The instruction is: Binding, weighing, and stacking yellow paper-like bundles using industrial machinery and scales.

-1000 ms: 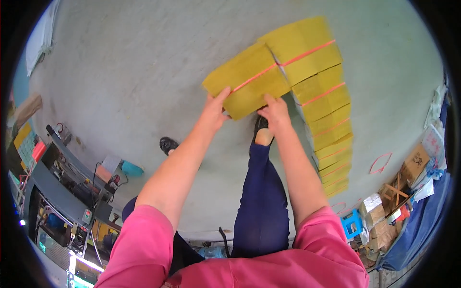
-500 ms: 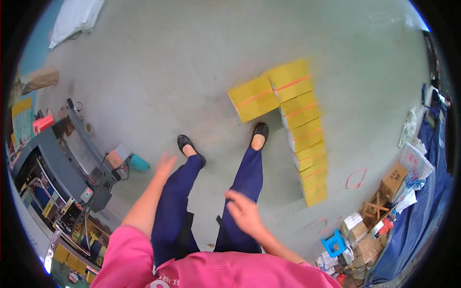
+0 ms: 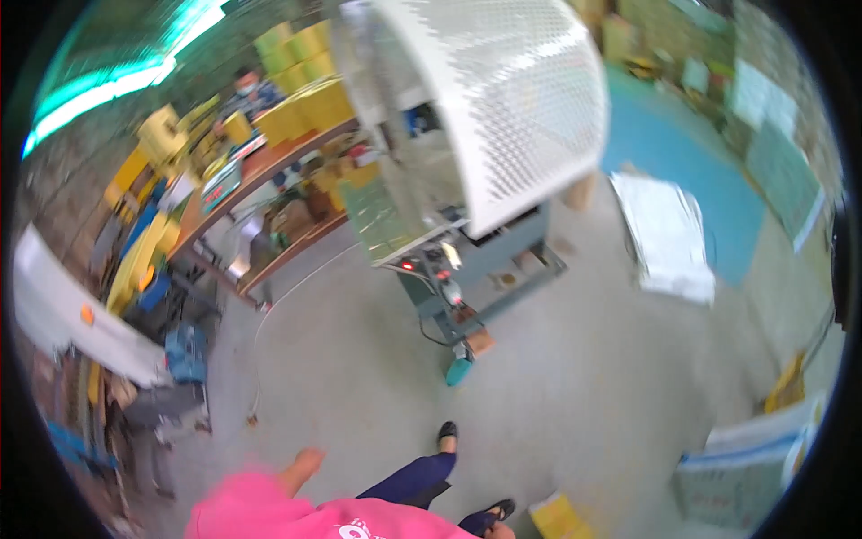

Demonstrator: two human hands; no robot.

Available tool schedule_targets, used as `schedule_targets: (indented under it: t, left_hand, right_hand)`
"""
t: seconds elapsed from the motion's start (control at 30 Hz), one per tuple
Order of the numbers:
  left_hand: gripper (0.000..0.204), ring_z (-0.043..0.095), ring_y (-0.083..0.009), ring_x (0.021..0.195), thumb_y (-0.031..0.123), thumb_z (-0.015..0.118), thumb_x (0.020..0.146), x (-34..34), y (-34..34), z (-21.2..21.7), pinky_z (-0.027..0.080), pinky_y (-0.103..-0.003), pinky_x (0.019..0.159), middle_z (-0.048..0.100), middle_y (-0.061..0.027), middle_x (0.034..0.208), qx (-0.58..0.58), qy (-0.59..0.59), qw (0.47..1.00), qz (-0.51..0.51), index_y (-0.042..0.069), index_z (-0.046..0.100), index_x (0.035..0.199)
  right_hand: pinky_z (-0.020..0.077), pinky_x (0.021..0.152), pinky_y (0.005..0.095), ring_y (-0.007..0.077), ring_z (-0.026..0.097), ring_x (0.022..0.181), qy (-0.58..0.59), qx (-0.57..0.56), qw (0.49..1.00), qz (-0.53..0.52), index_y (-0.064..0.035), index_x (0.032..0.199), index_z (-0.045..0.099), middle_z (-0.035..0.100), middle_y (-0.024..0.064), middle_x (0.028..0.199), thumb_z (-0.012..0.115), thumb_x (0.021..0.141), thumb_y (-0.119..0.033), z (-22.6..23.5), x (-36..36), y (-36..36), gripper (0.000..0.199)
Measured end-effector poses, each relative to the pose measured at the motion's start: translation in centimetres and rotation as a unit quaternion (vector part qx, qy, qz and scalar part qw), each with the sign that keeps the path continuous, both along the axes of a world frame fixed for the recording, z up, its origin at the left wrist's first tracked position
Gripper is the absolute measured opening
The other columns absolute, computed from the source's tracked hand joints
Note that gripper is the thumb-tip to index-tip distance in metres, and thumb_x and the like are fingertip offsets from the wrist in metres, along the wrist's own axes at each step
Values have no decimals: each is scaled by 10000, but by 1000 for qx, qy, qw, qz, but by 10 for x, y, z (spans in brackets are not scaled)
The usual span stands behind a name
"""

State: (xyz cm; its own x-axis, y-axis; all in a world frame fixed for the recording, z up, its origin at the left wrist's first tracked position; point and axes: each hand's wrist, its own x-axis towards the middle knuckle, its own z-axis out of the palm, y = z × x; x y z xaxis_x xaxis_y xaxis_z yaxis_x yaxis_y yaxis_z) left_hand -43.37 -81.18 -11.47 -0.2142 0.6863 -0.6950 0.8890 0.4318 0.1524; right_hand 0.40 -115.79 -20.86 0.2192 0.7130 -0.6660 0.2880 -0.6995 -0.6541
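My left hand [image 3: 308, 462] hangs low beside my body, over the grey floor. No object shows in it; its fingers are smeared and I cannot make out how they are held. Only a small part of my right hand [image 3: 500, 532] shows at the bottom edge, near my black shoe [image 3: 501, 510]; its fingers are cut off from view. Just right of that shoe a yellow bundle [image 3: 558, 516] lies on the floor. Neither hand visibly touches anything.
Ahead stands a grey machine [image 3: 503, 247] under a white perforated curved cover [image 3: 539, 99]. A wooden table [image 3: 260, 175] with yellow bundles is at the left back, a person [image 3: 253, 92] behind it. White sheeting [image 3: 664, 234] lies right; a large carton [image 3: 741, 485] stands near right.
My view has swung left and up, from the row of yellow bundles to the machine and table. Both hands now sit lower in view, the right one almost out of it.
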Motion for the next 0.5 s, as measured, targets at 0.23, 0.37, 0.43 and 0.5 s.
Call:
schedule_targets:
  t: [0.23, 0.37, 0.43, 0.5]
  left_hand:
    - [481, 641, -245, 832, 449, 582, 900, -135, -173, -27, 512, -429, 699, 648, -160, 1041, -171, -71, 971, 149, 40, 617, 1152]
    - [532, 623, -241, 782, 477, 571, 886, -158, -82, -58, 524, -407, 666, 640, -158, 985, -153, -114, 979, 77, 2, 618, 1120]
    - [507, 620, -243, 722, 469, 554, 882, -159, -39, -48, 516, -393, 645, 654, -145, 891, -142, -151, 936, 285, 8, 637, 1075]
    - [455, 609, -245, 653, 453, 527, 880, -206, 38, -42, 491, -398, 601, 641, -113, 760, -18, -166, 973, 162, 33, 657, 994]
  right_hand:
    - [466, 913, 435, 350, 595, 1058, -178, 49, 942, 281, -104, 1154, 617, 607, 244, 1130, 615, 846, -331, -4, 41, 200, 382]
    - [486, 869, 446, 361, 617, 992, -234, 102, 888, 384, -91, 1102, 631, 633, 219, 1066, 600, 850, -322, -24, -25, 379, 343]
    - [496, 847, 452, 366, 627, 959, -255, 106, 860, 429, -85, 1076, 638, 646, 207, 1034, 592, 852, -317, -38, -54, 412, 326]
    - [505, 824, 458, 372, 638, 926, -272, 124, 838, 457, -79, 1050, 645, 658, 195, 1002, 585, 854, -313, -42, -85, 474, 311]
